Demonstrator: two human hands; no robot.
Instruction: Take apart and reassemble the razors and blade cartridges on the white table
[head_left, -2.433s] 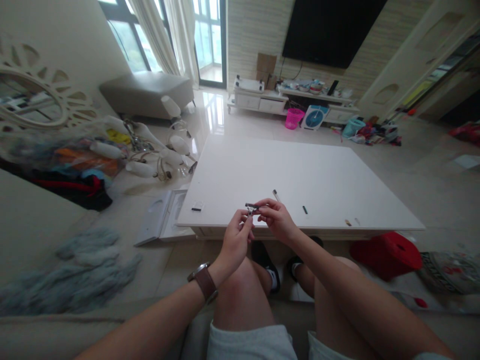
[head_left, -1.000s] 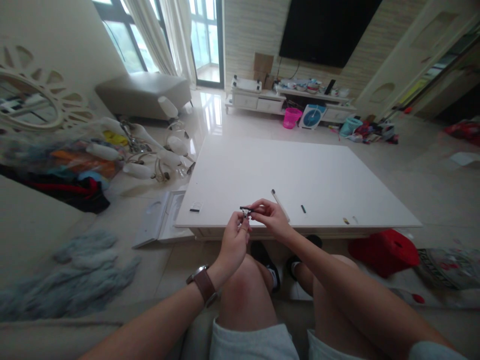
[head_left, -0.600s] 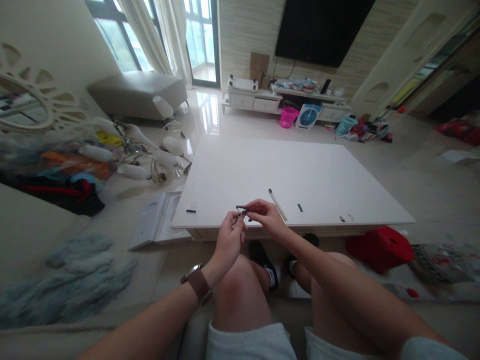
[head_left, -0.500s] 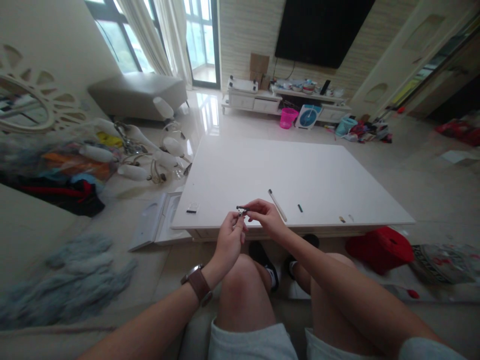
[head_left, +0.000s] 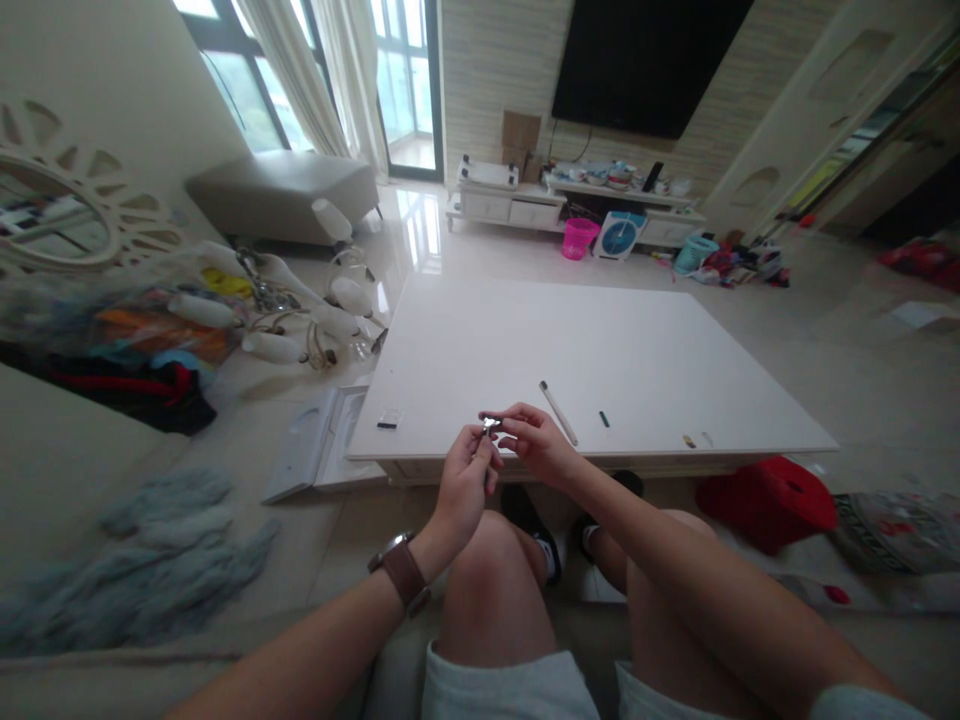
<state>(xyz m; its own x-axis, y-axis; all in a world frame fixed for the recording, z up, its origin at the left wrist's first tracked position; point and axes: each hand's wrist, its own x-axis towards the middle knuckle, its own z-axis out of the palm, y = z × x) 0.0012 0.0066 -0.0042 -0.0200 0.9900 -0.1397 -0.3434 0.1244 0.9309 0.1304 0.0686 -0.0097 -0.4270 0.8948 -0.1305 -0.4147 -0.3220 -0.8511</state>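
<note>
Above the near edge of the white table (head_left: 600,345), my left hand (head_left: 463,482) is closed round the handle of a small T-shaped razor (head_left: 491,425), its head dark and shiny silver. My right hand (head_left: 536,445) pinches the right end of the razor head with thumb and forefinger. Both hands meet at the head, and the fingers hide part of it. Just right of my right hand lies a toothbrush (head_left: 559,412) with a pale handle and dark head. Farther right is a small dark green strip (head_left: 604,419).
A small clear packet with a black strip (head_left: 388,420) lies at the table's left corner. Small scraps (head_left: 688,440) sit near the right front edge. An open white box (head_left: 326,440) and a lamp with several white shades (head_left: 277,347) are on the left floor; a red stool (head_left: 765,500) stands right.
The razor head has turned a little and shows more of its shiny silver side. My right fingers have shifted slightly along it. The whole view has moved a little.
</note>
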